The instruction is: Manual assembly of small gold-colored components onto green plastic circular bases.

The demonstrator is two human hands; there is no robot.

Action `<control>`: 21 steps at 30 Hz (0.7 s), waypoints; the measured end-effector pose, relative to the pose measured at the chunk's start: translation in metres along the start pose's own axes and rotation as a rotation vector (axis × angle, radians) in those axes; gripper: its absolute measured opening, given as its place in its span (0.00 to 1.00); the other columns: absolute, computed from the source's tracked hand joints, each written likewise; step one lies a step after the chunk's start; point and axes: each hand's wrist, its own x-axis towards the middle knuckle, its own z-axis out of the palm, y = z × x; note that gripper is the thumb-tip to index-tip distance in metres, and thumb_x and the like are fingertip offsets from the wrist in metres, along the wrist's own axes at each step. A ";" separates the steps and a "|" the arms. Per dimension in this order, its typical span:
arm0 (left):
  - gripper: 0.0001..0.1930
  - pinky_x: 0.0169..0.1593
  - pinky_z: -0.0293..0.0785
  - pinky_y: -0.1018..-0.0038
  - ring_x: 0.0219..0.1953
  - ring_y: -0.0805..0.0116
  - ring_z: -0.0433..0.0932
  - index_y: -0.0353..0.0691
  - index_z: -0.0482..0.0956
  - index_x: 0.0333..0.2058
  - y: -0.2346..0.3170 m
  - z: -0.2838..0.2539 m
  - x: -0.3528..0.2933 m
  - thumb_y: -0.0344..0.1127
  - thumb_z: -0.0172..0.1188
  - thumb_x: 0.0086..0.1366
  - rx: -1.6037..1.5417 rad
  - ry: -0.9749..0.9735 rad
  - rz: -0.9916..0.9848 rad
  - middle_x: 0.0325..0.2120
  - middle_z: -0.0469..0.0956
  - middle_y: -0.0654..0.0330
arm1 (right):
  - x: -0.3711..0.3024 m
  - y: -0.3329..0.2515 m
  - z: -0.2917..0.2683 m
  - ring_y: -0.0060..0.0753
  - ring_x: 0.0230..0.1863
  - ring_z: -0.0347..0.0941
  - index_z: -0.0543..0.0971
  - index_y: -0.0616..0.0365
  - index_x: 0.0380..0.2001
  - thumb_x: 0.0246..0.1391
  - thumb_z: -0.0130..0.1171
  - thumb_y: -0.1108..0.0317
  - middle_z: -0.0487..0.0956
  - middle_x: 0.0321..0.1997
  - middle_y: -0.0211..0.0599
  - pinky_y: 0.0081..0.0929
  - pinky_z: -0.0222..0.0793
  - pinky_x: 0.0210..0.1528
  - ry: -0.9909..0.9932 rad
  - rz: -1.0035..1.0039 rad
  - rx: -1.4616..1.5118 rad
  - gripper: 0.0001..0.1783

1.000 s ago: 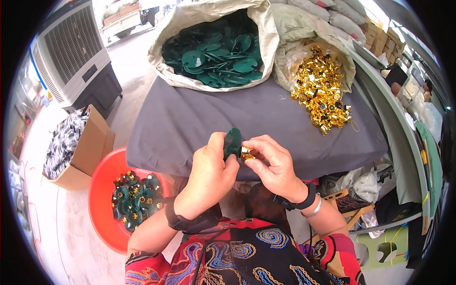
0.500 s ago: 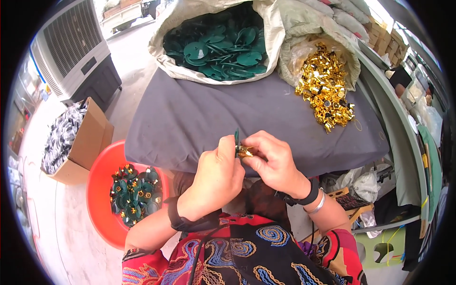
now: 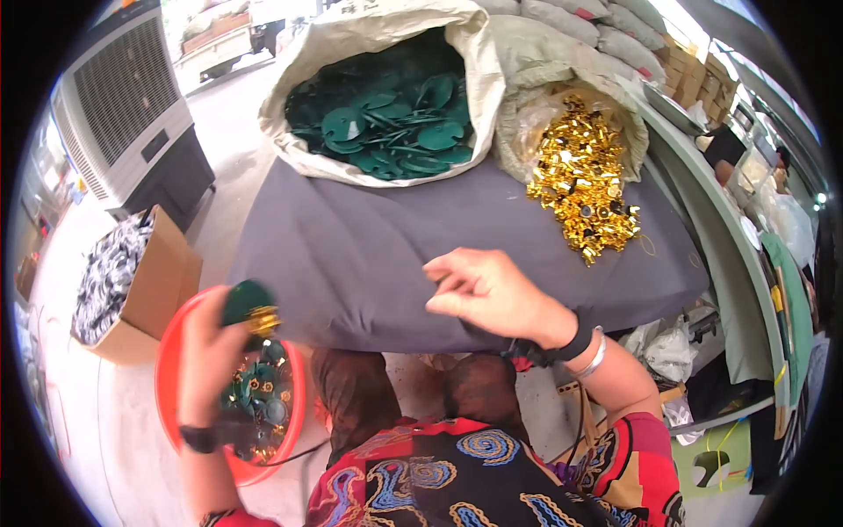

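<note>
Left hand fingers clamped on green disc with gold clip, clip end pointing 5 o'clock, above red basin. Right hand fingers apart, loosely curled, over grey cloth; open room toward 12 o'clock.

A grey cloth-covered table fills the middle. At its far edge stand 2 open sacks: a pale sack and an olive sack. A large grey air cooler stands on the pale concrete floor at left, with a cardboard box near it. Stacked sacks line the back; daylight is bright.
</note>
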 end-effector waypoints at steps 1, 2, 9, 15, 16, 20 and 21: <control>0.19 0.26 0.76 0.73 0.28 0.72 0.79 0.32 0.73 0.46 -0.005 -0.028 -0.001 0.22 0.51 0.52 -0.039 -0.009 -0.131 0.26 0.77 0.59 | 0.000 0.005 -0.014 0.23 0.37 0.78 0.76 0.69 0.45 0.50 0.65 0.73 0.77 0.42 0.40 0.20 0.74 0.39 0.063 0.044 -0.092 0.18; 0.19 0.27 0.76 0.73 0.27 0.72 0.79 0.32 0.73 0.45 -0.022 -0.062 -0.001 0.22 0.52 0.52 0.022 -0.033 -0.153 0.25 0.77 0.58 | 0.000 0.011 -0.028 0.22 0.35 0.77 0.77 0.69 0.44 0.50 0.65 0.73 0.78 0.41 0.39 0.19 0.74 0.37 0.122 0.032 -0.141 0.18; 0.13 0.25 0.69 0.71 0.21 0.72 0.74 0.30 0.76 0.40 -0.075 -0.091 0.038 0.26 0.56 0.55 0.635 0.371 0.280 0.20 0.74 0.54 | 0.043 0.017 -0.075 0.33 0.34 0.79 0.77 0.71 0.41 0.48 0.64 0.70 0.79 0.37 0.48 0.27 0.75 0.36 0.209 0.058 -0.258 0.19; 0.12 0.32 0.77 0.69 0.27 0.62 0.81 0.34 0.79 0.38 -0.077 0.027 0.051 0.30 0.61 0.54 0.559 0.367 0.493 0.28 0.80 0.52 | 0.145 -0.009 -0.032 0.51 0.43 0.74 0.76 0.65 0.44 0.45 0.62 0.67 0.76 0.39 0.50 0.40 0.70 0.45 0.092 -0.303 -0.624 0.21; 0.06 0.25 0.74 0.67 0.21 0.61 0.79 0.36 0.80 0.28 -0.083 0.041 0.060 0.32 0.61 0.52 0.689 0.579 0.545 0.22 0.79 0.53 | 0.165 -0.004 -0.028 0.52 0.48 0.72 0.75 0.64 0.45 0.44 0.62 0.66 0.76 0.42 0.50 0.40 0.69 0.49 0.102 -0.439 -0.673 0.23; 0.04 0.17 0.68 0.64 0.17 0.61 0.72 0.44 0.71 0.19 -0.091 0.081 0.079 0.32 0.56 0.49 0.772 0.700 0.501 0.16 0.70 0.59 | 0.210 0.035 -0.056 0.52 0.55 0.67 0.74 0.62 0.47 0.36 0.63 0.68 0.74 0.50 0.49 0.39 0.62 0.60 0.128 -0.495 -0.809 0.29; 0.04 0.22 0.71 0.62 0.22 0.58 0.74 0.42 0.70 0.24 -0.089 0.085 0.082 0.32 0.56 0.51 0.635 0.709 0.580 0.19 0.70 0.58 | 0.227 0.053 -0.072 0.54 0.57 0.66 0.73 0.62 0.49 0.35 0.63 0.71 0.72 0.53 0.50 0.40 0.61 0.61 0.121 -0.516 -0.867 0.30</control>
